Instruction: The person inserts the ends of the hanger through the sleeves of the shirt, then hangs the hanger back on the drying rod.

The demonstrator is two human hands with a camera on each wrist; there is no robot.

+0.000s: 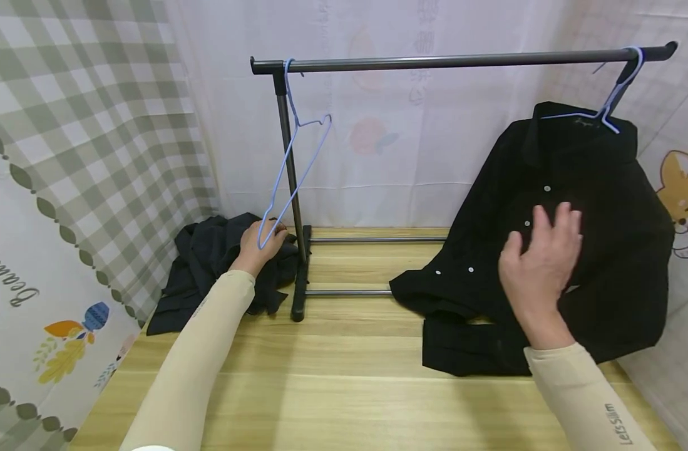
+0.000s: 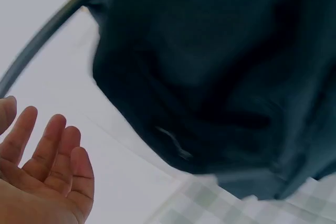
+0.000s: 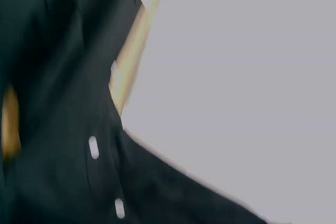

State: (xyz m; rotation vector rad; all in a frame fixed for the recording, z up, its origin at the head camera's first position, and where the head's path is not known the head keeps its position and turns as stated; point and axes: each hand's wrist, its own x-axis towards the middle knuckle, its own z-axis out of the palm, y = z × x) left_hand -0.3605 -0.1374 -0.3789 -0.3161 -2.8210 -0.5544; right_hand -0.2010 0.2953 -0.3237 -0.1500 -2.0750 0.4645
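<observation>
Black shirt hangs partly hidden behind the spread right hand (left hand seemingly loose-fingered).

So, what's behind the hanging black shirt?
Two lower bars disappear behind the shirt; the right upright shows only near its top. Its lower part and the bars' right ends are covered.

Left hand and right hand bare; both forearms in close-fitting cream sleeves, ending at the wrist in a plain edge. Right one carries dark "Lets Slim" lettering lengthwise; left has a small dark marking near the wrist, too small to read. White curved edge on left forearm at frame bottom, can't identify.
</observation>
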